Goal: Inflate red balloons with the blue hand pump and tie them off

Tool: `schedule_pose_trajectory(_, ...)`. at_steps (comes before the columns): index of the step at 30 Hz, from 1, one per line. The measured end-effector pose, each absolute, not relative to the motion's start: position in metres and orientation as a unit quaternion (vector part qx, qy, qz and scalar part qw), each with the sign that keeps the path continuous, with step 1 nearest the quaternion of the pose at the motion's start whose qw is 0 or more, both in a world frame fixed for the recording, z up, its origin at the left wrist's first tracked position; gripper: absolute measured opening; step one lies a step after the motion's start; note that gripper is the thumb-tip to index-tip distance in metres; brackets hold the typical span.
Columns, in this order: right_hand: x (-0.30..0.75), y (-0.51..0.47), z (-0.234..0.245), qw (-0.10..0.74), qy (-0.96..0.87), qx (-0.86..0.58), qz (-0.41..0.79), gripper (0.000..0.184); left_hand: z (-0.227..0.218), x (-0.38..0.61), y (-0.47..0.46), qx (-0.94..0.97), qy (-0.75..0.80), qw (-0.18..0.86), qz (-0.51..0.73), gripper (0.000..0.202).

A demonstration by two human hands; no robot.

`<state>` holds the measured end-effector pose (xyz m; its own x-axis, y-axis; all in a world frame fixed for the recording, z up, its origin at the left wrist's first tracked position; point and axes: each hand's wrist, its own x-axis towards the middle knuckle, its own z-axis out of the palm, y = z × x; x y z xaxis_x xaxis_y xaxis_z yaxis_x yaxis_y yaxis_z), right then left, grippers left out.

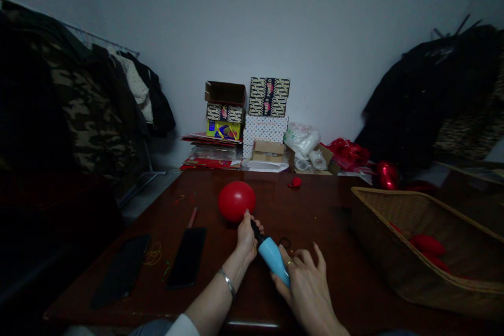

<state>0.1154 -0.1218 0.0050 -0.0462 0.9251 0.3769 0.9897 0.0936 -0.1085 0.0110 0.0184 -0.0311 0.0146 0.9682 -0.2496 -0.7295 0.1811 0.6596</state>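
A partly inflated red balloon (237,201) sits above the table at the tip of a light-blue hand balloon pump (274,261) with a black nozzle end. My left hand (248,239) is closed at the black end, pinching the balloon's neck there. Around the pump's blue body, my right hand (305,283) grips with thumb and index finger, its other fingers lifted and spread. The pump tilts from lower right to upper left. Close to my right hand lies a thin dark ring-shaped item (284,242).
On the right stands a wicker basket (378,241) holding red balloons (427,245). Two dark phone-like slabs (187,257) and yellow rubber bands (153,254) lie left on the brown table (315,205). A small red item (295,182) rests farther back, before stacked boxes (265,134).
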Motion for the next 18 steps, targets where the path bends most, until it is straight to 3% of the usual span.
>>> schedule_pose_trajectory(8, 0.124, -0.134, -0.016, 0.224, -0.719, -0.649, -0.114, 0.048, -0.036, 0.010, 0.022, 0.190, 0.337, 0.694, 0.607, 0.041)
schedule_pose_trajectory(18, 0.176, -0.165, -0.053, 0.215, -0.777, -0.538, -0.248, 0.059, -0.035, -0.007, 0.037, 0.189, 0.332, 0.682, 0.624, 0.038)
